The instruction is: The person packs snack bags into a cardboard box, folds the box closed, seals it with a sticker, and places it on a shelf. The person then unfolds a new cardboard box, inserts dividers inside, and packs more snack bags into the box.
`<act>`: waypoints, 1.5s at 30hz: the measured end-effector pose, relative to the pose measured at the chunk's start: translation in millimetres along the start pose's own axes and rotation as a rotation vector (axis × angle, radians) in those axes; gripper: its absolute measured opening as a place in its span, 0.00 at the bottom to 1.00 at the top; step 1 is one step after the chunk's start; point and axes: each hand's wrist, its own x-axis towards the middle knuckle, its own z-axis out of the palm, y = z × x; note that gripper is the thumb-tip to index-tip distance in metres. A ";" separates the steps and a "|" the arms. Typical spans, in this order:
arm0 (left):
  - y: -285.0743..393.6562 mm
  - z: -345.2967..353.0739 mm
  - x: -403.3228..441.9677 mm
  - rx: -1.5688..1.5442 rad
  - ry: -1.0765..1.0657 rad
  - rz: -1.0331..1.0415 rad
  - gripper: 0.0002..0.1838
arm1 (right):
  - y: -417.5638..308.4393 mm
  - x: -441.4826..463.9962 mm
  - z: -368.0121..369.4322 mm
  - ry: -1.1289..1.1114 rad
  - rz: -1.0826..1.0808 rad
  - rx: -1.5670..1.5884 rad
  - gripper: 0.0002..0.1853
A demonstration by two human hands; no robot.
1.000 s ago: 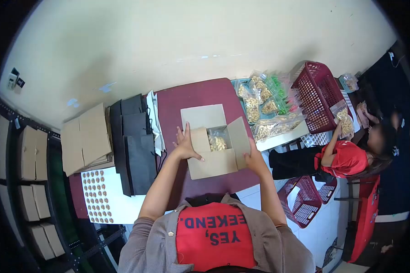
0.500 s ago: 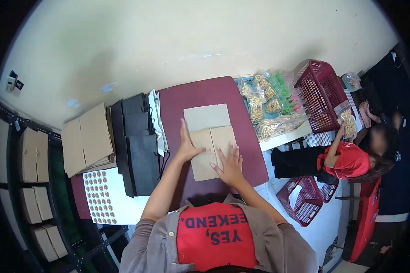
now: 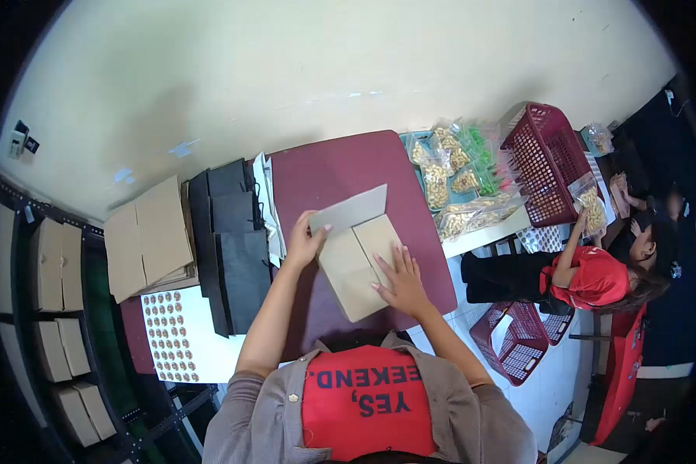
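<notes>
The left hand (image 3: 305,241) pinches the corner of the raised flap (image 3: 354,207) of the carton (image 3: 346,271) on the maroon table (image 3: 329,166), and the right hand (image 3: 404,284) rests spread on top, where too strong pressing could perhaps bend the cardboard.

"YES," and "EEKEND." upside down on red shirt (image 3: 367,425)

L hand (image 3: 306,241) pinching, R hand (image 3: 402,284) w/ fingers spread.
</notes>
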 end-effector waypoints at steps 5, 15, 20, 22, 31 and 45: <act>36.8 -14.9 -49.0 0.297 -0.187 0.363 0.25 | 9.0 -3.3 -2.3 0.009 -0.144 -0.030 0.33; 24.6 2.8 -92.5 0.245 -0.011 0.331 0.28 | 18.2 -13.8 -13.2 0.221 -0.169 0.246 0.26; 36.2 -1.1 -94.4 0.222 -0.047 0.275 0.27 | 12.7 -10.9 -54.4 0.289 0.133 0.541 0.15; 31.0 0.8 -93.0 0.241 -0.050 0.313 0.28 | 27.0 -3.7 -45.5 0.366 0.107 0.569 0.16; 13.0 9.0 -102.8 0.021 0.078 0.042 0.21 | 25.9 1.6 -44.4 0.474 0.128 0.532 0.14; 19.3 34.3 -115.2 0.498 0.437 0.259 0.40 | 13.5 1.6 -22.8 0.739 0.014 0.234 0.18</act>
